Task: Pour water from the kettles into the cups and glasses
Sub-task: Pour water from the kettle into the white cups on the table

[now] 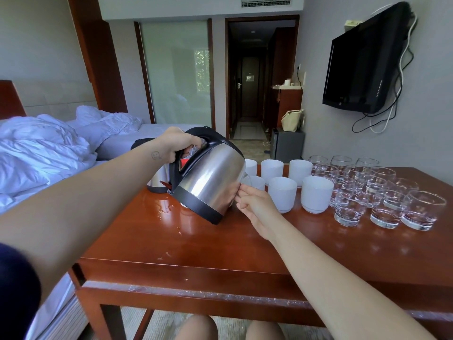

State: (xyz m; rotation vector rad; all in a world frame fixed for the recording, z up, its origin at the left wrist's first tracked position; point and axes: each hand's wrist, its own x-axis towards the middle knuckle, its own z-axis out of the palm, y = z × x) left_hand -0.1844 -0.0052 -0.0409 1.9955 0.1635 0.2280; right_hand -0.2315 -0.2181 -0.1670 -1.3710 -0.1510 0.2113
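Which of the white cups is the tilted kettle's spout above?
The leftmost cup of the front row, half hidden behind the kettle and next to the right hand; the other five stand away from the spout.

1. We are sitting at a glossy red-brown wooden table [220,246].
2. To our left we are seeing a bed [117,146] with a rumpled white duvet [41,148] lying on it.
3. A black television [362,62] is hanging on the right wall, with black and white cables [392,111] trailing below it.
4. Ahead of us, a frosted glass panel [176,72] is standing beside a dim corridor ending in a dark door [248,79].
5. A straw-coloured bag [291,120] is resting on a small grey cabinet [288,147].
6. We are noticing an air vent [266,1] overhead.
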